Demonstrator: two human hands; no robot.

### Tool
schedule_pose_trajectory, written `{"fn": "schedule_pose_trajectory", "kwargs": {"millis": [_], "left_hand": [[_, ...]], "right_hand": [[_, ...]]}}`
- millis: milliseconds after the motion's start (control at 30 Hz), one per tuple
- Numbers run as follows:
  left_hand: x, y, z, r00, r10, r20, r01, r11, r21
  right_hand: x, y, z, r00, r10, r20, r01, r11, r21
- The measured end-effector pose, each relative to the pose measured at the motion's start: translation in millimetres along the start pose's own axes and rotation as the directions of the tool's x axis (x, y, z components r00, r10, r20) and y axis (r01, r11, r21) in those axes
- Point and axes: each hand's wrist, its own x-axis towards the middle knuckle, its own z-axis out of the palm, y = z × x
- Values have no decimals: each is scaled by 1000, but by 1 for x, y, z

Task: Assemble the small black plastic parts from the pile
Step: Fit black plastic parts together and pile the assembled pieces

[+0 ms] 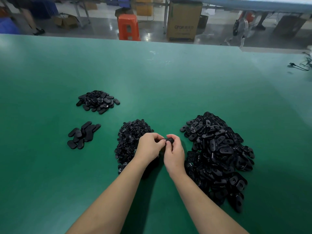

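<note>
Both my hands meet over the green table and hold one small black oval part between them. My left hand pinches its left end with curled fingers. My right hand grips its right side, thumb on top. A heap of small round black parts lies under and behind my left hand. A large heap of black oval shells lies to the right of my right hand.
A small group of flat oval pieces lies to the left, and another heap of oval parts farther back left. Beyond the table's far edge stand an orange stool and a cardboard box. Cables lie at the right edge.
</note>
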Motion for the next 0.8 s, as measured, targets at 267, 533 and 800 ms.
{"fn": "schedule_pose_trajectory", "kwargs": {"millis": [267, 533, 800], "left_hand": [[-4, 5, 3, 1000, -16, -15, 15, 999, -42], [-7, -1, 0, 1000, 19, 12, -19, 999, -28], [-8, -5, -2, 1000, 26, 8, -26, 999, -29]], "right_hand": [[0, -2, 0, 1000, 12, -14, -12, 1000, -8], [-1, 1, -1, 999, -42, 5, 42, 998, -40], [-1, 1, -1, 998, -52, 28, 53, 997, -52]]}}
